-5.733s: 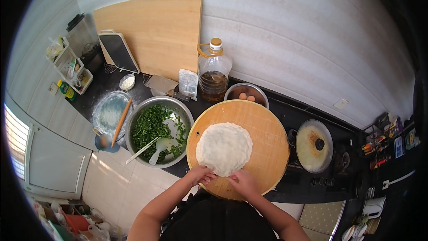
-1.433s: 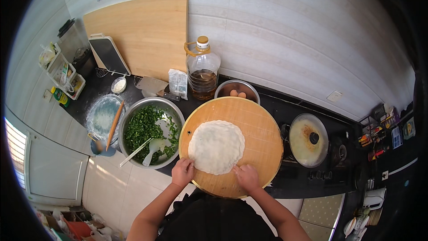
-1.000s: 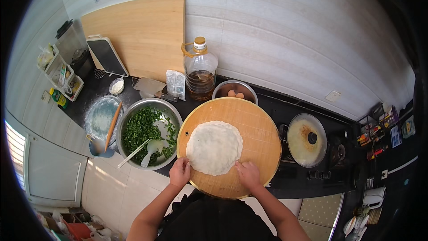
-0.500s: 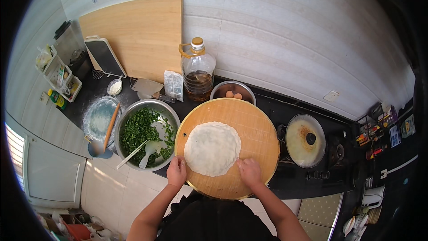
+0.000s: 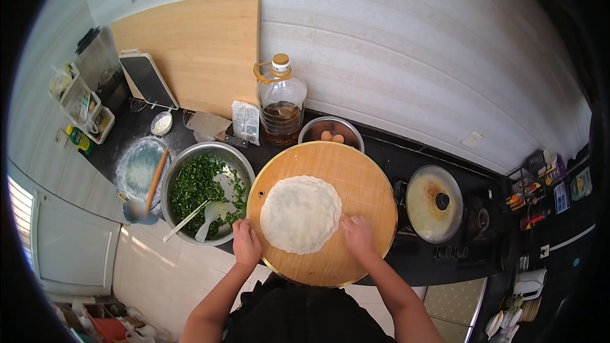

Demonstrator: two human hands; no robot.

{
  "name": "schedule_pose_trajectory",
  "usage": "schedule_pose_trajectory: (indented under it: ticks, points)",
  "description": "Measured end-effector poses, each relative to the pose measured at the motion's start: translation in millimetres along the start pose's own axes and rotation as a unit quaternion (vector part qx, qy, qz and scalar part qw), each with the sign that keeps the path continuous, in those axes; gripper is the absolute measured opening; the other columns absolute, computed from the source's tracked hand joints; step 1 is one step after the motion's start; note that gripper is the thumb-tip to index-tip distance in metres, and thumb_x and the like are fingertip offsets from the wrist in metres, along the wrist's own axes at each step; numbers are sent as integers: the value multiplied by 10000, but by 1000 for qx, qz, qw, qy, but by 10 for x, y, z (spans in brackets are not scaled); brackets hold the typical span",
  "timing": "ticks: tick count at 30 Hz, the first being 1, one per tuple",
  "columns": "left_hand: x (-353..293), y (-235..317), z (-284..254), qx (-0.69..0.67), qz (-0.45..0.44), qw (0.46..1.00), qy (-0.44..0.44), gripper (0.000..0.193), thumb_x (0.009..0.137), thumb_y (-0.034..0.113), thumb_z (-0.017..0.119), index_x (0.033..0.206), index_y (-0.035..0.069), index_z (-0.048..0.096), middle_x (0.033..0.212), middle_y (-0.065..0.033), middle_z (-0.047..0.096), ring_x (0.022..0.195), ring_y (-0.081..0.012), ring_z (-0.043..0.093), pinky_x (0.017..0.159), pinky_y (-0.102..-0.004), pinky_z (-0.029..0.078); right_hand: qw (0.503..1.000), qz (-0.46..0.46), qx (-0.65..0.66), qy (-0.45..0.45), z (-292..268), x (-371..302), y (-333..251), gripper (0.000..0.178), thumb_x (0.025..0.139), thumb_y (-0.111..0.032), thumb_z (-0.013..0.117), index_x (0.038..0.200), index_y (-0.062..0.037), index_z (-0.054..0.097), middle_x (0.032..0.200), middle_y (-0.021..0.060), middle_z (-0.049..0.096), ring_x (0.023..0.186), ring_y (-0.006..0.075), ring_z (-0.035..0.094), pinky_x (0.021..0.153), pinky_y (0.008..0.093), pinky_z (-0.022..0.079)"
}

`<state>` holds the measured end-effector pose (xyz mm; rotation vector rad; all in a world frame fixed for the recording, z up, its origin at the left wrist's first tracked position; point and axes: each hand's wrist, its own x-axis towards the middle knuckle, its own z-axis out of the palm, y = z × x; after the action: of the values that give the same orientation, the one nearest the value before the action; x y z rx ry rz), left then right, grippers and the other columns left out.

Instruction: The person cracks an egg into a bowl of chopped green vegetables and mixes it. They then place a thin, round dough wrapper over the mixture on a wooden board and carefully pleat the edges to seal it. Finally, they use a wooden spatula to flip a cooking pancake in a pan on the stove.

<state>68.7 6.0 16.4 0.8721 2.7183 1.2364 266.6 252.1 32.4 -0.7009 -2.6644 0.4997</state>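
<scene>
A flat round of filled dough [image 5: 300, 214] with a crimped rim lies on a round wooden cutting board [image 5: 365, 184]. My left hand [image 5: 246, 242] is closed at the board's left edge, its fingers curled by the rim. On the other side, my right hand [image 5: 359, 235] is closed, with its fingertips pinched at the dough's right rim. Left of the board stands a steel bowl [image 5: 248, 164] of chopped greens [image 5: 196, 184]. A white rice paddle [image 5: 210, 219] and a pair of chopsticks [image 5: 184, 221] rest in it.
Right of the board a lidded pan [image 5: 434, 200] sits on the stove. Behind are a bowl [image 5: 356, 133] with eggs [image 5: 332, 136] and a large oil bottle [image 5: 282, 101]. Leftward, a rolling pin [image 5: 157, 181] lies across a floured round surface [image 5: 141, 164]; a cleaver [image 5: 210, 124] lies behind.
My right hand has shifted slightly up along the dough's right rim. My left hand stays at the board's left edge, a little lower. The view has shifted slightly.
</scene>
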Motion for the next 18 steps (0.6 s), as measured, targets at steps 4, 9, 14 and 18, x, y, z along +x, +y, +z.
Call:
schedule_pose_trajectory:
  ticks: [4, 9, 14, 18]
  points:
    - [26, -15, -1, 7, -12, 1000, -17, 361, 821, -24, 509, 1179, 3, 474, 1176, -223, 453, 1036, -404, 513, 859, -418, 466, 1000, -12, -17, 20, -21, 108, 15, 171, 866, -161, 560, 957, -62, 665, 719, 92, 528, 752, 296, 530, 672, 420, 425]
    - [31, -1, -23, 8, -28, 999, -29, 415, 821, -33, 507, 1230, 11, 449, 1205, -223, 441, 1060, -408, 503, 877, -421, 461, 997, -46, -58, 9, 44, 238, 101, 127, 856, -141, 569, 895, -65, 664, 695, 97, 522, 730, 302, 531, 658, 424, 421]
    - [47, 53, -10, 12, -39, 999, -29, 422, 824, -33, 500, 1240, 10, 440, 1217, -227, 432, 1068, -411, 498, 879, -423, 461, 996, -69, -54, 37, 61, 400, 128, 113, 853, -103, 559, 803, -61, 652, 664, 110, 518, 701, 317, 538, 630, 433, 417]
    - [46, 41, -4, 5, -51, 998, -31, 420, 826, -31, 495, 1241, 7, 442, 1229, -234, 428, 1066, -419, 501, 882, -423, 464, 997, -62, -41, 22, 27, 502, 112, 143, 873, -127, 541, 805, -68, 651, 671, 119, 525, 703, 321, 541, 616, 439, 415]
